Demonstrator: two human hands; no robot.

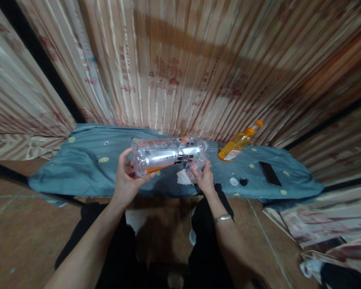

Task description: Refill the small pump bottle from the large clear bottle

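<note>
A clear, empty-looking plastic bottle [161, 155] with a silver, black and orange label lies sideways between my hands above the cloth. My left hand [128, 176] wraps round its base end, thumb along the underside. At the shoulder end, my right hand [203, 178] is closed with its thumb on the front of the clear plastic. A crumpled white tissue [184, 177] shows just below the bottle, beside my right thumb; whether the hand touches it I cannot tell.
A blue-green patterned cloth [87, 160] covers the long bench. To the right are an orange bottle of yellow liquid [233, 148], a white round cap [234, 181], a small black object [244, 182] and a dark phone [270, 174]. Behind hangs a pleated curtain [168, 60].
</note>
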